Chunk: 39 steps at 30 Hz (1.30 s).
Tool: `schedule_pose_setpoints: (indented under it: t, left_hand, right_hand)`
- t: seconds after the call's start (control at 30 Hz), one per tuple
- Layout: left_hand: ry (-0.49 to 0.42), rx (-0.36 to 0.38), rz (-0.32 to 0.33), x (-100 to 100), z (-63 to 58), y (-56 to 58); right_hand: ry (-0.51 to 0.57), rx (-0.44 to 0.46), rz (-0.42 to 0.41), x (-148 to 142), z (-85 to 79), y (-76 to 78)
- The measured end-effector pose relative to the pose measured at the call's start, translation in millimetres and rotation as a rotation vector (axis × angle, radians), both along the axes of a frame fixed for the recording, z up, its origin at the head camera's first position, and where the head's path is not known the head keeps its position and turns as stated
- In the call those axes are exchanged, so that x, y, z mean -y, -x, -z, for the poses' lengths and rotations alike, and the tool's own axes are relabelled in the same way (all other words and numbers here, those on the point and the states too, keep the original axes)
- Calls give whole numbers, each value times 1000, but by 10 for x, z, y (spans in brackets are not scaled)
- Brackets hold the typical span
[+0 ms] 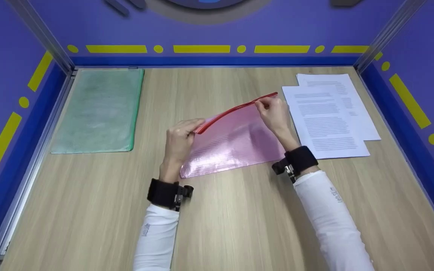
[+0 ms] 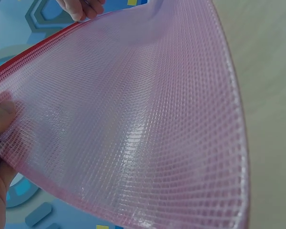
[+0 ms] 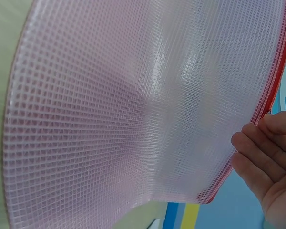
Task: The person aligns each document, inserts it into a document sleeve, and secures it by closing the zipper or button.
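A translucent pink mesh zipper pouch [image 1: 236, 146] with a red zipper edge is held up at a tilt over the middle of the table. My left hand [image 1: 179, 141] grips its upper left corner, thumb on the near face in the left wrist view. Near the right end of the red edge, my right hand [image 1: 275, 114] pinches at the zipper, with a small dark pull at the fingertips in the right wrist view. The zipper [image 3: 275, 86] bows in a curve between the hands. Through the mesh [image 2: 133, 119] only pale, blurred shapes show.
A green zipper pouch [image 1: 98, 113] lies flat at the back left. Overlapping printed sheets [image 1: 326, 124] lie at the back right, close beside my right hand. Blue panels [image 1: 217, 34] with yellow marks wall the table [image 1: 217, 226] at the back and sides.
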<state>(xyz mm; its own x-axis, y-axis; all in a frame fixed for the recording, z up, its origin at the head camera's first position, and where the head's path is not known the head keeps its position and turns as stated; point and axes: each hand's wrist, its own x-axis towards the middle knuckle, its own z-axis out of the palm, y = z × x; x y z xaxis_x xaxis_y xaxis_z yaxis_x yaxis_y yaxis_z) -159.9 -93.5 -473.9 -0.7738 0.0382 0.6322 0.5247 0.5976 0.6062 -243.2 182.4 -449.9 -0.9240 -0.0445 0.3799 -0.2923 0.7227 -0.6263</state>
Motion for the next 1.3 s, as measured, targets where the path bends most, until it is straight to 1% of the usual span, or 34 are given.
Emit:
schedule_pose_setpoints:
  t: [0.17, 0.33, 0.57, 0.7, 0.87, 0.93, 1.1, 1.2, 1.3]
  left_hand:
    - [-3, -16, -5, -1, -20, -10]
    - [14, -32, 6, 16, -16, 5]
    - [-26, -44, -8, 65, -8, 12]
    - [-19, -60, -1, 84, 7, 12]
    - [-29, -83, -21, 110, 12, 16]
    - [-37, -80, -24, 118, 9, 19]
    - [-25, -71, -8, 128, -9, 26]
    - [-31, -71, -14, 146, -8, 28]
    - [-36, -70, -24, 172, 2, 35]
  right_hand:
    - [-22, -20, 20, -63, -10, 11]
    - [-48, -6, 30, -134, -22, 17]
    - [-59, -13, 76, -264, 6, 39]
    - [-65, -18, 89, -344, 17, 39]
    - [-61, 15, 121, -474, 38, 43]
    - [-60, 28, 132, -528, 46, 49]
    - [-60, 11, 141, -618, 36, 57]
    - [-69, -1, 146, -660, 35, 62]
    - [-68, 5, 148, -706, 41, 67]
